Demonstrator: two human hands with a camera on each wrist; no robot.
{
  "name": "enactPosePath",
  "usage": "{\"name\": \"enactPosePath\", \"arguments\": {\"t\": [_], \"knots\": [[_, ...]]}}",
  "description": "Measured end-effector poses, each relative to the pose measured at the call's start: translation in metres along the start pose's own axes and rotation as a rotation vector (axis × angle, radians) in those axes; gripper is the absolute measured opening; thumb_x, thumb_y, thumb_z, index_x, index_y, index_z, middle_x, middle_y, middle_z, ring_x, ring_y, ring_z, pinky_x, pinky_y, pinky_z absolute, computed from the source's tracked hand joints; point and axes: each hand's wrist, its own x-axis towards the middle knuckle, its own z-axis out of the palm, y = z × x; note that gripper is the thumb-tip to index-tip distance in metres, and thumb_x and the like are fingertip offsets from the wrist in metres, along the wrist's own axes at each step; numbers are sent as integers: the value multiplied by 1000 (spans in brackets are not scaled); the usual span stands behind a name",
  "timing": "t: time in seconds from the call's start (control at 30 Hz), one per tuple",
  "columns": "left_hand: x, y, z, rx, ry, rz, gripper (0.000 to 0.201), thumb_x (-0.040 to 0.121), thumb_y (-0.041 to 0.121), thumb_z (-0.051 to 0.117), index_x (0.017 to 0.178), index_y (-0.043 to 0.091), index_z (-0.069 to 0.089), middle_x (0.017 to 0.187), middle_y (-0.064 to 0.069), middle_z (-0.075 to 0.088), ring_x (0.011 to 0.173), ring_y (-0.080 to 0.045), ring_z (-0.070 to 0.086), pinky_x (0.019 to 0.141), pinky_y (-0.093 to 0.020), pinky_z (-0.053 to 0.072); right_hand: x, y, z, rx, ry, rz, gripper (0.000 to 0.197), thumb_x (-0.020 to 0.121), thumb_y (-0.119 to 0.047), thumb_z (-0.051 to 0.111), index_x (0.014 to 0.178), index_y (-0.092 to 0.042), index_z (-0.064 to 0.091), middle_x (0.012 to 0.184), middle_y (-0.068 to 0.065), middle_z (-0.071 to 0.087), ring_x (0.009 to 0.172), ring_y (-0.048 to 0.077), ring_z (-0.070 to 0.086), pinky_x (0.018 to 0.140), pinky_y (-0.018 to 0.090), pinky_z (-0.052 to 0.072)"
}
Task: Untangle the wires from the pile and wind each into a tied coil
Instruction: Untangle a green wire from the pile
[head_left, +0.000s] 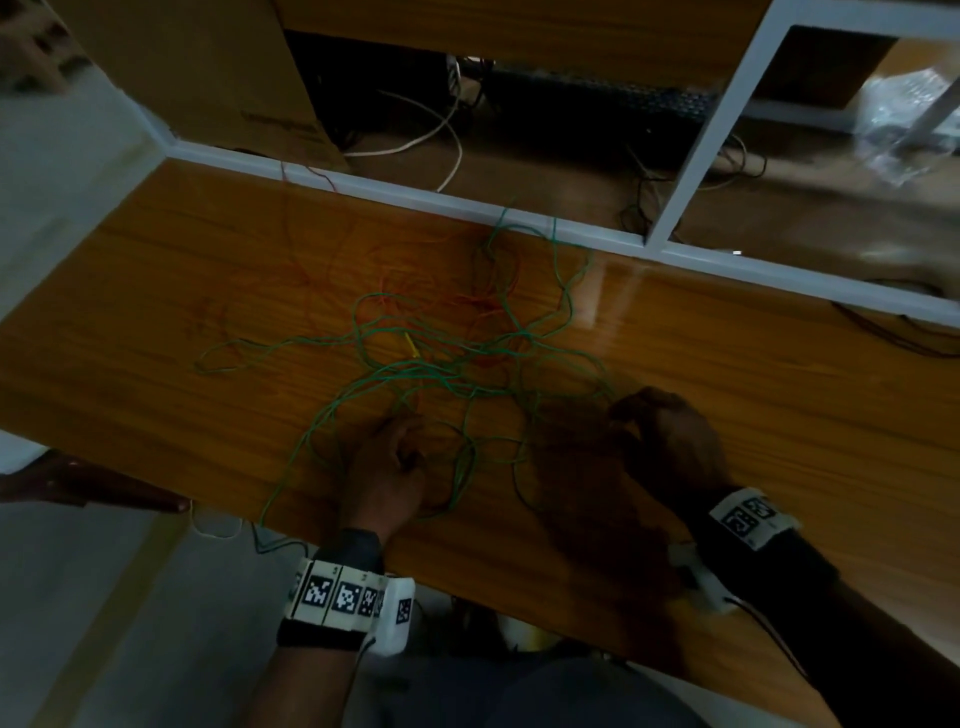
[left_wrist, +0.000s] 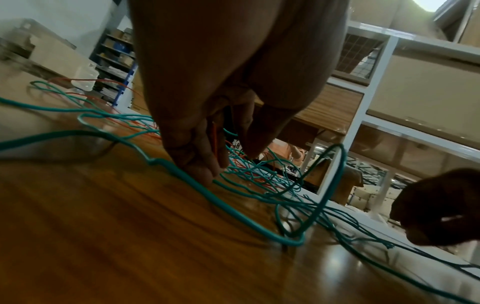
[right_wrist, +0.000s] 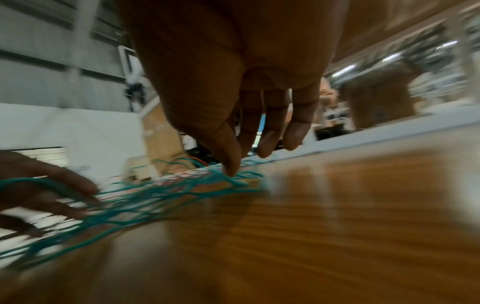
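Wooden table (head_left: 779, 415): taken as landmark. Cardboard box (head_left: 197, 67): stood beyond the table's far edge, contents hidden. Green wire (head_left: 457, 371): spread in tangled loops across the table's middle. Red wire (head_left: 363, 270): laid toward the far edge, intertwined with the green. Left hand (head_left: 389, 467): seen at the near edge, a red strand pinched. Right hand (head_left: 670, 436): fingers lowered onto green strands; grip cannot be told.

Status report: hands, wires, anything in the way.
Left hand pinching red wire. Right hand fingertips down at green wire tangle, grip unclear. No coil yet.
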Motion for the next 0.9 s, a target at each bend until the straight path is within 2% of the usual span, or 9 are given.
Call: {"name": "enactPosePath", "arguments": {"t": [0.1,0.2,0.27,0.4,0.57,0.7,0.77,0.83,0.9], "knots": [[-4,-1,3,95,36,7,47,90,6,57,132,27,57,131,0,59,118,-24,56,95,-39,49,-21,-18,15,44,-96,-129,10,85,-24,75,95,-21,76,96,5,71,79,33,68,60,45,59],[-12,5,9,188,172,106,37,92,19,60,127,26,61,128,-4,63,113,-27,61,91,-38,50,-40,-30,50,89,-153,-255,35,90,-29,52,103,-7,76,98,20,75,77,40,74,57,51,62],[-16,12,15,247,250,232,29,91,32,58,120,28,63,125,-3,60,109,-24,62,88,-37,52,-42,-30,65,85,-186,-285,44,94,-29,42,91,-1,76,85,24,74,66,44,72,45,55,57],[-19,13,20,150,223,291,24,93,26,59,115,28,65,116,8,59,97,-13,63,80,-22,49,-34,-18,61,-1,-250,-133,23,80,-21,53,77,-5,69,72,22,63,54,44,63,42,51,53],[-31,-3,16,142,27,254,32,89,15,64,117,30,67,108,16,63,94,-6,63,82,-25,51,-25,-3,20,-116,-287,-27,5,84,-10,69,86,-10,73,89,15,71,81,42,67,63,46,55],[-34,-12,6,65,59,191,40,84,8,62,116,31,66,111,18,64,97,-4,63,83,-24,51,-20,-16,3,-97,-190,-59,24,54,4,85,63,-7,66,69,12,66,67,43,65,48,43,55],[-33,-14,-1,-30,136,154,43,83,1,60,113,32,66,106,23,65,97,-2,65,82,-25,54,-17,-29,8,-28,-140,-111,4,71,-15,72,73,-11,73,79,12,68,77,43,64,55,43,54],[-35,-17,-4,-108,166,143,46,77,4,54,108,35,67,105,27,67,98,0,66,82,-26,56,-5,-39,20,35,-140,-191,28,83,-37,55,85,-19,76,89,8,71,81,38,65,60,41,54],[-37,-17,-2,-128,155,139,47,72,8,49,107,34,67,106,21,68,98,-4,66,80,-27,55,0,-60,36,72,-135,-310,40,95,-38,48,96,-11,78,94,14,74,81,36,70,75,43,58]]}}
